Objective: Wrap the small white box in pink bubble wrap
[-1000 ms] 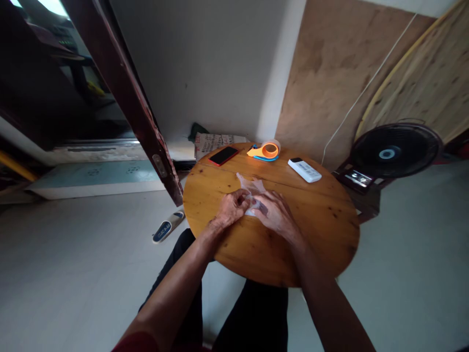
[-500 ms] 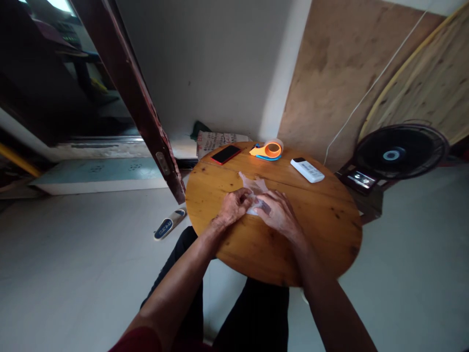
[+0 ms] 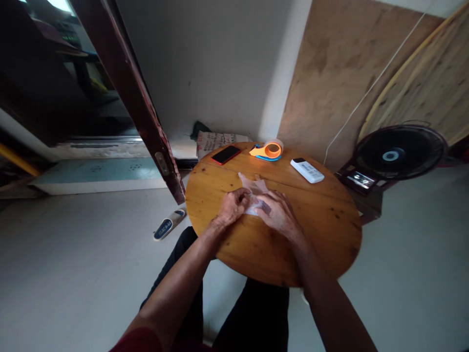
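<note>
A crumpled, see-through white plastic bag (image 3: 253,185) lies on the round wooden table (image 3: 271,254), between my two hands. My left hand (image 3: 233,205) is closed, thumb and fingers pinching the bag's left side. Over its right side my right hand (image 3: 277,211) curves, thumb and fingers gripping the plastic against the tabletop. A darker patch shows between the right thumb and fingers; I cannot tell whether something lies inside the bag.
Along the table's far side are a phone with a red edge (image 3: 226,154), an orange tape dispenser (image 3: 262,151) and a white handheld device (image 3: 307,170). A black fan (image 3: 401,154) stands to the right. A slipper (image 3: 169,225) lies on the floor at left.
Both hands stay on the plastic bag in almost the same place. The bag's near edge has shifted very slightly to the left.
</note>
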The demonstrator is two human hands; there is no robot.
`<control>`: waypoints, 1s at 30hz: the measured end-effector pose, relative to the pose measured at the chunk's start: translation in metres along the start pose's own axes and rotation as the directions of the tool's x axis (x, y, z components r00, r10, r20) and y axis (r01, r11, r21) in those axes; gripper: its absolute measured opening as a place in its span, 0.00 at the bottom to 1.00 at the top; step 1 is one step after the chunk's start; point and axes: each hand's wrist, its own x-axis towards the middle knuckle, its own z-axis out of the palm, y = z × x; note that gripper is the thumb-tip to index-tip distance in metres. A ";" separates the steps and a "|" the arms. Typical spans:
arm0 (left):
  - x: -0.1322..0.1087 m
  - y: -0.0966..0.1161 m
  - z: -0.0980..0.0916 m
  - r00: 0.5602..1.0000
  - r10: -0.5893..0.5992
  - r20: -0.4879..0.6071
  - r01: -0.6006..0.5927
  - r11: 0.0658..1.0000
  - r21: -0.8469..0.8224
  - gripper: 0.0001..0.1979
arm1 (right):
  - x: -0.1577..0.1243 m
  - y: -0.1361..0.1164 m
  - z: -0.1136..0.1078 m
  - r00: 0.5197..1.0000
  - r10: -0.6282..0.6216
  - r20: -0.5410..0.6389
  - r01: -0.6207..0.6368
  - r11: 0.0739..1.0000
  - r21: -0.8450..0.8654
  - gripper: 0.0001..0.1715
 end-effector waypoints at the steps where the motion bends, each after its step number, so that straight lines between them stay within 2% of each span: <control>1: 0.000 0.000 0.000 1.000 0.002 -0.006 -0.002 1.000 0.006 0.16 | 0.000 0.000 0.000 1.000 -0.001 0.001 0.001 1.000 0.005 0.14; 30: 0.000 -0.001 0.000 0.999 0.019 -0.038 -0.015 0.995 0.097 0.15 | -0.001 0.003 0.002 1.000 -0.001 -0.029 0.002 0.999 0.036 0.13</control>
